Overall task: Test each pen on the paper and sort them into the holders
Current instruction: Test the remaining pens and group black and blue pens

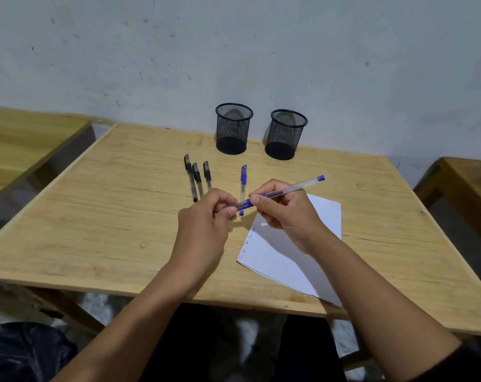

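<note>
The blue pen (277, 193) is held in the air above the wooden table (109, 205), between both hands, and it lies slanted with its far end up to the right. The right hand (286, 213) grips the clear barrel with curled fingers, and the left hand (206, 216) pinches the blue end near the tip, where the cap seems to be. Under the right hand lies the white paper (277, 260), near the front edge of the table, with some small writing along its left edge. Just behind the hands another blue pen (243, 183) lies on the table, and to its left three black pens (196, 177) lie side by side. Farther back, close to the wall, two black mesh holders (233, 128) stand upright near each other.
</note>
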`<move>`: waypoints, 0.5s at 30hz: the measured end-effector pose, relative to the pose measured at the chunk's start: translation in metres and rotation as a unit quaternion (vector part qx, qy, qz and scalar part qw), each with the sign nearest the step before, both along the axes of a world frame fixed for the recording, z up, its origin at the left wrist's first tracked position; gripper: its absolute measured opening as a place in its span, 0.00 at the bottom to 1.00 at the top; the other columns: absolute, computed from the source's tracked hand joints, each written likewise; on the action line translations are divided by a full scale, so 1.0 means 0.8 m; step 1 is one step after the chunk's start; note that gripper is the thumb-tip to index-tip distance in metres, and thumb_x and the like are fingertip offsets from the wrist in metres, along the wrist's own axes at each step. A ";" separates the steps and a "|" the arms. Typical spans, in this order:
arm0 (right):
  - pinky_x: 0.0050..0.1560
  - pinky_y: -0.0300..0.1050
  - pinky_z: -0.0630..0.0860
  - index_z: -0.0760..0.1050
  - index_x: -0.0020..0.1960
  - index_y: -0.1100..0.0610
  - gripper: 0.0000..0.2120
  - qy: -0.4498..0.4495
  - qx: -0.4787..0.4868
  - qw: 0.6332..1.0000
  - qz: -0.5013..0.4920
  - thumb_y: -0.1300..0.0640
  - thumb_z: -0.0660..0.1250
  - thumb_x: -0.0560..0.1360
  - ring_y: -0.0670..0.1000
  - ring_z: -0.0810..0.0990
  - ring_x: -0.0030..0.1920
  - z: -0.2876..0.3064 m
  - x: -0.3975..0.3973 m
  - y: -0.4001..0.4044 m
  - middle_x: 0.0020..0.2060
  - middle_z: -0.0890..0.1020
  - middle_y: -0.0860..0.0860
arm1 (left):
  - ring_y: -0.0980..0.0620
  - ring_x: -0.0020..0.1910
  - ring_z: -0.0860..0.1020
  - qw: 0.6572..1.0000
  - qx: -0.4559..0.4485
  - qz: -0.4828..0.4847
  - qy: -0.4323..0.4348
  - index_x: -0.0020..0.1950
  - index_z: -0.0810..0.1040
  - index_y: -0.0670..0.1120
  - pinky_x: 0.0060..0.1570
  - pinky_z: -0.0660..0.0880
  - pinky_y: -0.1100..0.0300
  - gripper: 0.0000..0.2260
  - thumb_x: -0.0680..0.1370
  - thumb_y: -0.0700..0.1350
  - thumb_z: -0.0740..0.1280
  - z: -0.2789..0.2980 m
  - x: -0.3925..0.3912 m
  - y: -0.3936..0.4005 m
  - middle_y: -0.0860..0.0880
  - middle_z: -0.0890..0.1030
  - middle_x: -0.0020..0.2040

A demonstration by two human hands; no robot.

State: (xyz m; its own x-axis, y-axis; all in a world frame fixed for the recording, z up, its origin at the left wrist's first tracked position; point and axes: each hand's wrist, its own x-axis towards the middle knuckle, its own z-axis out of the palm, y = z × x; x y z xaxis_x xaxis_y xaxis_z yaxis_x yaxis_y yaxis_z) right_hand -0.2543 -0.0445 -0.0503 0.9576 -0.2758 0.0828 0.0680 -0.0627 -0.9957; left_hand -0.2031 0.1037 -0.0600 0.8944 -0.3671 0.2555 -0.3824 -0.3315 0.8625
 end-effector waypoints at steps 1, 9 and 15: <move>0.26 0.37 0.59 0.76 0.41 0.61 0.04 -0.005 0.005 1.000 0.001 0.64 0.67 0.74 0.45 0.64 0.26 0.000 0.000 0.001 0.25 0.69 0.51 | 0.64 0.37 0.78 1.000 -0.014 -0.002 0.006 0.41 0.76 0.53 0.36 0.68 0.80 0.09 0.76 0.38 0.65 0.000 -0.001 -0.001 0.54 0.82 0.35; 0.26 0.34 0.61 0.77 0.42 0.62 0.02 -0.025 -0.013 1.000 0.000 0.65 0.67 0.74 0.45 0.63 0.26 -0.012 -0.005 0.006 0.23 0.71 0.44 | 0.64 0.34 0.79 0.999 -0.033 -0.010 0.031 0.40 0.77 0.49 0.33 0.70 0.77 0.11 0.76 0.35 0.64 -0.007 -0.007 -0.001 0.52 0.81 0.35; 0.26 0.35 0.61 0.78 0.40 0.57 0.05 -0.017 0.048 0.998 -0.027 0.65 0.68 0.73 0.46 0.65 0.28 -0.007 0.001 0.005 0.27 0.72 0.49 | 0.59 0.35 0.78 1.000 0.014 -0.007 0.010 0.42 0.78 0.51 0.34 0.67 0.79 0.08 0.75 0.38 0.66 0.004 0.013 0.005 0.52 0.81 0.36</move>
